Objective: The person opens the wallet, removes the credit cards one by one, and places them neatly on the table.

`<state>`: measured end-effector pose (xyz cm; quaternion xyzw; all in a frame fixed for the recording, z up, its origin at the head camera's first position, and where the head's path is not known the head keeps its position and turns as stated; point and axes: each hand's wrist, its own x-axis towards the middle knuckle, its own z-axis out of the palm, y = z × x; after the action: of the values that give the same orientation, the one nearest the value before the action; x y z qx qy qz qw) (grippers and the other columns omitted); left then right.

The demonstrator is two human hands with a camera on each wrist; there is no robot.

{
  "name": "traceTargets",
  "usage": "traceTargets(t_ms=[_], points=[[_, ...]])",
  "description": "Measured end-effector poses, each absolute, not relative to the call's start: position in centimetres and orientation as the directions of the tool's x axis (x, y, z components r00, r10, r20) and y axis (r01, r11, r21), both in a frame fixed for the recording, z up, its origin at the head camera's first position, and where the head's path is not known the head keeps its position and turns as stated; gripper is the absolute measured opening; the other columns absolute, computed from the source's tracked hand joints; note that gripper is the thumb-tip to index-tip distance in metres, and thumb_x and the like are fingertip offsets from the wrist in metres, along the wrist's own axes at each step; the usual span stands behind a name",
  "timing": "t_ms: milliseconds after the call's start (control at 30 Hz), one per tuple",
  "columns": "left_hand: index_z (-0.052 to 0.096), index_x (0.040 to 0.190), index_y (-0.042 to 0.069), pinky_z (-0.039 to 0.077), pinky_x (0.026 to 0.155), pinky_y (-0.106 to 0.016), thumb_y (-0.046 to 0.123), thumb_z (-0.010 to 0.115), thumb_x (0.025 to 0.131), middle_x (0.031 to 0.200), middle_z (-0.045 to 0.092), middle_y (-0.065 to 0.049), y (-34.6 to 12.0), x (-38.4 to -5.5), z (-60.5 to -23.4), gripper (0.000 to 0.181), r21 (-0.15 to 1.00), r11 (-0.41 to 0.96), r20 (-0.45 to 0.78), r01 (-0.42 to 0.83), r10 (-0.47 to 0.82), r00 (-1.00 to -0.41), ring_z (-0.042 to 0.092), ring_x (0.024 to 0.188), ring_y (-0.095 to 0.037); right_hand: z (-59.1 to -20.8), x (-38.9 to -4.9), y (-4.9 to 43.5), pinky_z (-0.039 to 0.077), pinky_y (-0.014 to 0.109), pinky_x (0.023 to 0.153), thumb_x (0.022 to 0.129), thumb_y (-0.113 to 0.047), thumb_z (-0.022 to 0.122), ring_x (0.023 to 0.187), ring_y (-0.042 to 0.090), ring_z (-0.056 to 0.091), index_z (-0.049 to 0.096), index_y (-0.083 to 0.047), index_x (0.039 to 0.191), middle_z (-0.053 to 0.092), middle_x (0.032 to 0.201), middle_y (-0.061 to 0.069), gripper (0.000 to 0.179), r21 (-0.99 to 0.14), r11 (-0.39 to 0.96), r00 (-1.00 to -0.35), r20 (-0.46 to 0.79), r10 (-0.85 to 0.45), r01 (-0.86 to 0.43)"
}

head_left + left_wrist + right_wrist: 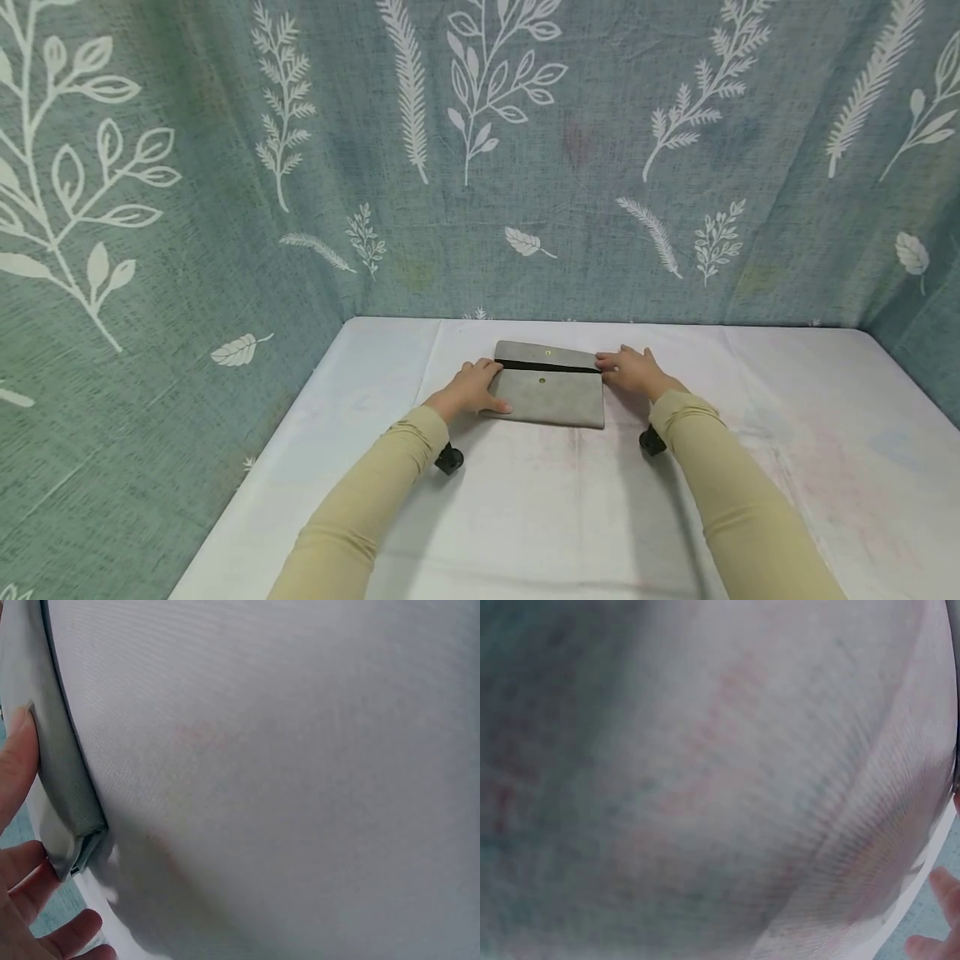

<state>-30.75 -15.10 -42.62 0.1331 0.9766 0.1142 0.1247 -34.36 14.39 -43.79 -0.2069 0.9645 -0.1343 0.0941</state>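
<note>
A long grey wallet (551, 398) lies on the white table with its flap (517, 350) raised at the far side. A dark strip of the inside shows between flap and body, and each bears a small brass-coloured snap. My left hand (471, 387) grips the wallet's left end, thumb on the front panel and fingers at the far corner. In the left wrist view, the thumb (19, 761) presses the grey cover near its folded end. My right hand (636, 371) pinches the flap's right end with its fingertips. The right wrist view catches only a few fingers (946, 896) at its edge.
A white cloth (525, 517) with faint pinkish stains covers the table. Green-grey curtains (600, 167) with white leaf prints hang behind it and along the left and right sides. Black camera mounts (448, 458) sit under both wrists.
</note>
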Motion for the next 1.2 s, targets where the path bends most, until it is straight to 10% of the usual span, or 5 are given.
traceTargets(t_ms=[467, 933, 1200], points=[[0.042, 0.136, 0.009, 0.039, 0.097, -0.040, 0.038, 0.071, 0.078, 0.132, 0.039, -0.014, -15.4, -30.5, -42.1, 0.071, 0.346, 0.892, -0.075, 0.289, 0.333, -0.940, 0.040, 0.119, -0.029, -43.4, -34.3, 14.4, 0.010, 0.067, 0.101, 0.096, -0.018, 0.044, 0.132, 0.045, 0.023, 0.053, -0.009, 0.129, 0.038, 0.143, 0.009, 0.035, -0.285, 0.893, -0.901, -0.164, -0.402, -0.347], [0.062, 0.077, 0.013, 0.040, 0.058, -0.025, 0.033, 0.062, 0.087, 0.073, 0.056, 0.002, -16.5, -29.8, -39.7, 0.022, 0.531, 0.786, 0.105, 0.316, 0.309, -0.945, 0.047, 0.066, -0.012, -43.2, -34.0, 14.4, 0.007, 0.067, 0.102, 0.096, -0.019, 0.043, 0.133, 0.045, 0.021, 0.052, -0.008, 0.130, 0.036, 0.144, 0.009, 0.037, -0.335, 0.885, -0.896, -0.190, -0.401, -0.325], [0.061, 0.076, 0.015, 0.037, 0.053, -0.023, 0.030, 0.066, 0.084, 0.069, 0.055, 0.005, -18.0, -28.5, -38.8, 0.018, 0.449, 0.762, 0.086, 0.467, 0.483, -0.871, 0.044, 0.059, -0.009, -43.2, -34.1, 14.4, 0.007, 0.068, 0.101, 0.096, -0.023, 0.042, 0.132, 0.047, 0.021, 0.051, -0.008, 0.131, 0.036, 0.144, 0.009, 0.040, -0.342, 0.879, -0.891, -0.193, -0.411, -0.332]])
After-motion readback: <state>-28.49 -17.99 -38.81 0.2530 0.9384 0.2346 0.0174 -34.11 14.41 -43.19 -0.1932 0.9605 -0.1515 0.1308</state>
